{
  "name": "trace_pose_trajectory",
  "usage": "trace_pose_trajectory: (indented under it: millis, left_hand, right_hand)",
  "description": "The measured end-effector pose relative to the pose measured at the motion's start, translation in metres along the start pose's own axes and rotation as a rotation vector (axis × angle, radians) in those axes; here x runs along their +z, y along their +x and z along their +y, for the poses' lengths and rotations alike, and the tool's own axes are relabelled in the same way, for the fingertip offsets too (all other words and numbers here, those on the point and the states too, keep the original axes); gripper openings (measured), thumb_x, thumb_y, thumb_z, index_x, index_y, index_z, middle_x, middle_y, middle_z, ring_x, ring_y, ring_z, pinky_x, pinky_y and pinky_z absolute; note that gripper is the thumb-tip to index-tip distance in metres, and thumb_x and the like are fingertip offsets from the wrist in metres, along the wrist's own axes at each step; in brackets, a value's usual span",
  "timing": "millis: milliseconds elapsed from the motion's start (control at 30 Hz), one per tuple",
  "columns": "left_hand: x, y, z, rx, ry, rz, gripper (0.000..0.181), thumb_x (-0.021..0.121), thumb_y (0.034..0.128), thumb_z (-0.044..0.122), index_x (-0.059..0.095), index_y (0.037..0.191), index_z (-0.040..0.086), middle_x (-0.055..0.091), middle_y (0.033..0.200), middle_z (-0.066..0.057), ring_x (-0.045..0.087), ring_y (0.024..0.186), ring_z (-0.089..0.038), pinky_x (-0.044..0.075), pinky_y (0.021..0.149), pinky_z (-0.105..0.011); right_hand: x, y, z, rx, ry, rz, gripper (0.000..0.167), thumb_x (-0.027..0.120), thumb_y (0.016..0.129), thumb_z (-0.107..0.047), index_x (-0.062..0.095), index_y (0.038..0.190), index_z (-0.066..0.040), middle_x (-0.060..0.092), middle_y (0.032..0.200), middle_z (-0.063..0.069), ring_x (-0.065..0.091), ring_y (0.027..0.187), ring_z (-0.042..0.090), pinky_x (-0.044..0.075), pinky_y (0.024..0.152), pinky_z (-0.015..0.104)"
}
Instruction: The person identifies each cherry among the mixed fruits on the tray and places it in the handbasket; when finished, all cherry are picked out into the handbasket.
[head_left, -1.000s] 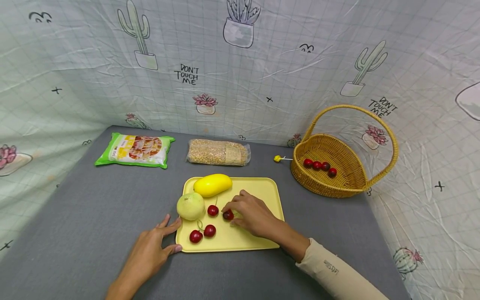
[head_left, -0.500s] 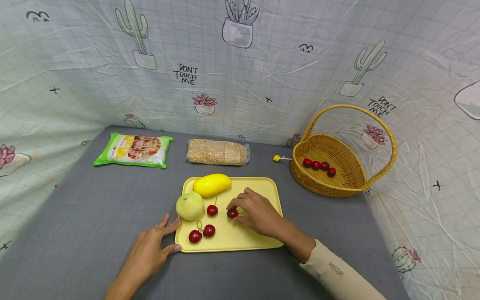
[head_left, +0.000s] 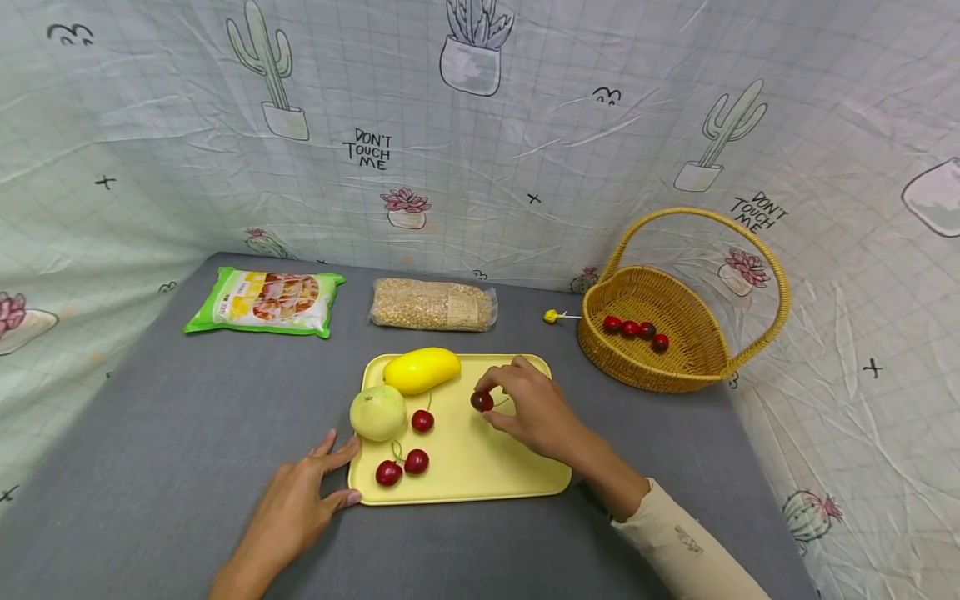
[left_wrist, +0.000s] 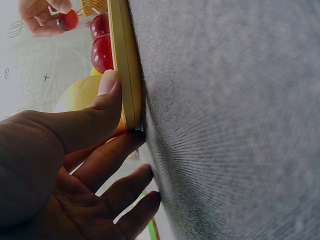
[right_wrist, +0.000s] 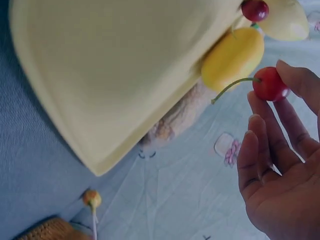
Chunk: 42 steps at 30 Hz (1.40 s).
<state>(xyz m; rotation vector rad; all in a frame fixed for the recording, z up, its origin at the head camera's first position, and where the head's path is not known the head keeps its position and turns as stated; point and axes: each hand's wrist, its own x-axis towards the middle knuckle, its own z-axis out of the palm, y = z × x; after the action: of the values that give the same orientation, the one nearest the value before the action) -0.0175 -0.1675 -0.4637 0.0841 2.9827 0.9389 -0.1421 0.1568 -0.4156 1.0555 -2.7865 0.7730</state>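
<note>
In the head view my right hand [head_left: 540, 417] pinches a dark red cherry [head_left: 482, 402] between thumb and fingertips, held above the yellow tray [head_left: 480, 471]. Its thin green stem [right_wrist: 232, 87] shows in the right wrist view, pointing away from the fingers. My left hand [head_left: 292, 504] rests at the tray's left edge, with the thumb [left_wrist: 107, 85] and another fingertip touching the rim. On the tray lie a single cherry [head_left: 422, 421], a pair of cherries [head_left: 402, 467] with joined stems, a pale green round fruit [head_left: 378, 412] and a yellow mango-like fruit [head_left: 422, 370].
A wicker basket [head_left: 648, 371] with a tall handle stands at the right, several cherries [head_left: 630, 328] inside. Beside it lies a yellow lollipop [head_left: 552, 316]. Behind the tray are a bag of yellow kernels [head_left: 431, 305] and a green-and-white food packet [head_left: 266, 302].
My right hand has lifted the cherry from the tray and moved it right and away from me. My left hand stays at the tray's edge.
</note>
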Motion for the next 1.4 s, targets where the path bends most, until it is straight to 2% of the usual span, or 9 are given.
trace_pose_trajectory:
  millis: [100,267,467,633,800,1067,1400]
  left_hand:
    - [0.001,0.0,-0.001,0.003,0.001,-0.003,0.073,0.095,0.0762,0.022,0.069,0.144,0.014,0.057,0.151,-0.029,0.061,0.131,-0.054,0.053,0.102,-0.065]
    - [0.001,0.001,-0.001,0.003,0.005,-0.013,0.073,0.095,0.0764,0.024,0.068,0.144,0.014,0.056,0.151,-0.03,0.061,0.13,-0.056,0.053,0.101,-0.065]
    - [0.001,0.001,-0.001,-0.008,0.006,-0.018,0.073,0.095,0.0769,0.023,0.068,0.144,0.014,0.056,0.151,-0.029,0.06,0.131,-0.056,0.053,0.102,-0.066]
    - [0.002,0.001,-0.001,-0.001,0.004,-0.018,0.072,0.094,0.077,0.025,0.069,0.144,0.014,0.056,0.151,-0.03,0.06,0.131,-0.056,0.052,0.102,-0.066]
    - [0.002,0.001,-0.002,-0.003,0.009,-0.021,0.073,0.094,0.0774,0.025,0.068,0.144,0.014,0.055,0.151,-0.03,0.059,0.132,-0.056,0.052,0.103,-0.066]
    - [0.002,0.002,-0.002,0.006,0.007,-0.012,0.072,0.095,0.0768,0.025,0.069,0.143,0.013,0.056,0.151,-0.031,0.06,0.131,-0.056,0.052,0.103,-0.066]
    - [0.001,0.001,-0.001,-0.01,0.001,-0.019,0.073,0.095,0.0766,0.02,0.068,0.144,0.011,0.055,0.151,-0.031,0.059,0.132,-0.055,0.052,0.102,-0.067]
  right_hand:
    - [-0.005,-0.001,0.003,0.002,-0.019,0.053,0.031,0.089,0.087,-0.012,0.076,0.115,-0.019,0.079,0.11,-0.008,0.057,0.094,0.016,0.053,0.079,0.028]
    - [-0.014,-0.004,0.008,-0.004,-0.06,0.143,0.037,0.09,0.087,-0.013,0.079,0.121,-0.017,0.079,0.116,-0.003,0.053,0.093,0.014,0.051,0.075,0.031]
    - [-0.024,-0.005,0.015,0.016,-0.058,0.232,0.035,0.09,0.085,-0.01,0.077,0.116,-0.02,0.079,0.11,-0.006,0.054,0.093,0.014,0.052,0.076,0.033]
    - [-0.032,-0.006,0.024,0.054,-0.054,0.28,0.034,0.089,0.087,-0.012,0.076,0.117,-0.02,0.081,0.109,-0.004,0.051,0.088,0.014,0.043,0.07,0.032]
    - [-0.043,-0.008,0.032,0.063,-0.067,0.312,0.037,0.088,0.088,-0.012,0.077,0.123,-0.018,0.081,0.111,0.0,0.051,0.087,0.016,0.043,0.071,0.033]
    - [-0.053,-0.012,0.046,0.182,-0.034,0.366,0.039,0.088,0.088,-0.011,0.074,0.123,-0.017,0.074,0.109,0.007,0.056,0.095,0.027,0.042,0.073,0.036]
    - [-0.069,-0.019,0.071,0.26,-0.012,0.478,0.038,0.091,0.086,-0.016,0.075,0.12,-0.012,0.077,0.109,0.01,0.055,0.098,0.024,0.042,0.081,0.038]
